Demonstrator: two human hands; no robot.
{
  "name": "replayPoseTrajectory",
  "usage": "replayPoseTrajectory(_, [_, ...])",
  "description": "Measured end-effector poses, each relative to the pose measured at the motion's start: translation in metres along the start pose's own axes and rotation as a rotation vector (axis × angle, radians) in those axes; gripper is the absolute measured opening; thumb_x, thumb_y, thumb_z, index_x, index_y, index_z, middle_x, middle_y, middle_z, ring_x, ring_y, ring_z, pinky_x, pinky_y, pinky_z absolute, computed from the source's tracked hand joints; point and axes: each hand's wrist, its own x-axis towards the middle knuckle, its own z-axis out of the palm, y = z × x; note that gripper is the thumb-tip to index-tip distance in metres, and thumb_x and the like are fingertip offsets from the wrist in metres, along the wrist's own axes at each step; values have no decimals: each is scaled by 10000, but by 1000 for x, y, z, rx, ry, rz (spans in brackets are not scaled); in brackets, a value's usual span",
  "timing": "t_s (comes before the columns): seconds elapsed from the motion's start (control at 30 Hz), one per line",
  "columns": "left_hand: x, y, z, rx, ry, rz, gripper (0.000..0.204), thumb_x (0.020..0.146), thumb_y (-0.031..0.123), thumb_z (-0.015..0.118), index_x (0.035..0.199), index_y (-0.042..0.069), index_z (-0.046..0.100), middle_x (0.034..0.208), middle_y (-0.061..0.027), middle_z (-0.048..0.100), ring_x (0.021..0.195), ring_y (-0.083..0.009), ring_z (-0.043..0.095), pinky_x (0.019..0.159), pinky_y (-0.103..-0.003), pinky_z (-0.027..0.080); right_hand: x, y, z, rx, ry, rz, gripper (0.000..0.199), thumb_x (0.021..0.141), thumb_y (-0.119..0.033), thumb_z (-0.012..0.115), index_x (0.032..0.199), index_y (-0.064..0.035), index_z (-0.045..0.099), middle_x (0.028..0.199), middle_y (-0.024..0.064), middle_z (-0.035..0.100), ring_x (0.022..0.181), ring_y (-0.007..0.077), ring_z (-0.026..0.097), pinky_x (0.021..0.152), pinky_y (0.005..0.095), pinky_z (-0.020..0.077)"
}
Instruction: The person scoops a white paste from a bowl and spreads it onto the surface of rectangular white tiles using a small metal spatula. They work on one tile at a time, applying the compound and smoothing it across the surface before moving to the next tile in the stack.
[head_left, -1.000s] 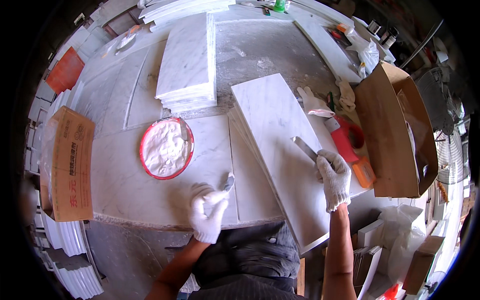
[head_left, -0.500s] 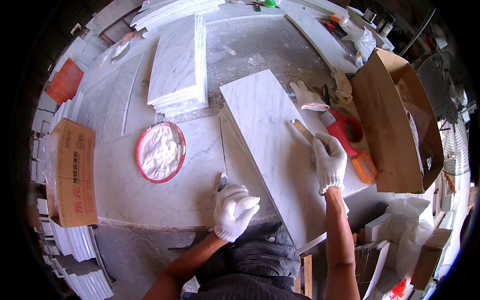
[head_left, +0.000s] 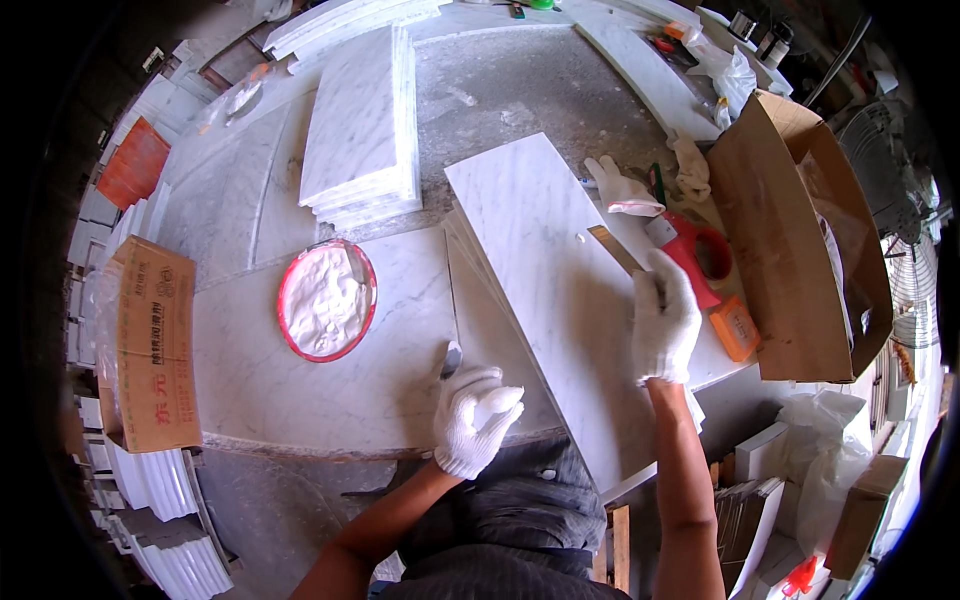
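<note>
While gloved hands work, red bowl (head_left: pixel 327 300) sits near

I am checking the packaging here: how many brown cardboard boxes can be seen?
3: a large open cardboard box at the bench's right, a closed box at its left edge, a small box lower right. More may be hidden.

grey stone workbench (head_left: pixel 520 90), marble slab (head_left: pixel 560 290), tile stack (head_left: pixel 360 130), red bowl of white paste (head_left: pixel 326 299), cardboard box (head_left: pixel 800 240), spare glove (head_left: pixel 622 187)

Left hand (head_left: pixel 473 418) with small blade (head_left: pixel 452 358) shifted right, onto seam beside marble slab (head_left: pixel 560 290); right hand (head_left: pixel 664 318) barely moved.
</note>
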Motion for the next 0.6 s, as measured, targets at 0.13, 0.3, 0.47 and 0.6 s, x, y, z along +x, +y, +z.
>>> replayPoseTrajectory(0.13, [-6, -5, -1, -195, -57, -172, 265, 790, -28, 766, 1032, 41, 686, 1140, -130, 651, 1079, -212, 630, 925, -333, 517, 5, 0, -21, 811, -237, 563, 578, 947, -61, 617, 1462, 51, 381, 900, 67, 617, 721, 100, 595, 603, 235, 497])
replayPoseTrajectory(0.3, [17, 12, 14, -446, -40, -278, 322, 821, -54, 745, 1122, 7, 648, 1164, -127, 659, 1037, -158, 657, 806, -251, 561, -9, -1, -39, 1243, -420, 795, 335, 954, -89, 625, 1260, 20, 544, 987, 82, 618, 794, 192, 649, 673, 314, 576])
replayPoseTrajectory(0.47, [52, 19, 48, -293, 17, -82, 360, 803, -51, 766, 1129, 13, 628, 1092, -108, 686, 1090, -214, 642, 930, -337, 526, -4, -2, -35, 1097, -437, 773, 194, 953, -131, 653, 1089, -2, 602, 1000, 82, 635, 875, 198, 652, 759, 332, 575])
replayPoseTrajectory(0.6, [64, 3, 66, -36, 79, 215, 356, 767, 16, 810, 1081, 55, 647, 1088, -103, 690, 1151, -328, 608, 999, -442, 481, 7, -4, -24, 755, -409, 632, 221, 963, -93, 620, 1169, -14, 610, 995, 85, 640, 818, 157, 623, 717, 287, 539])
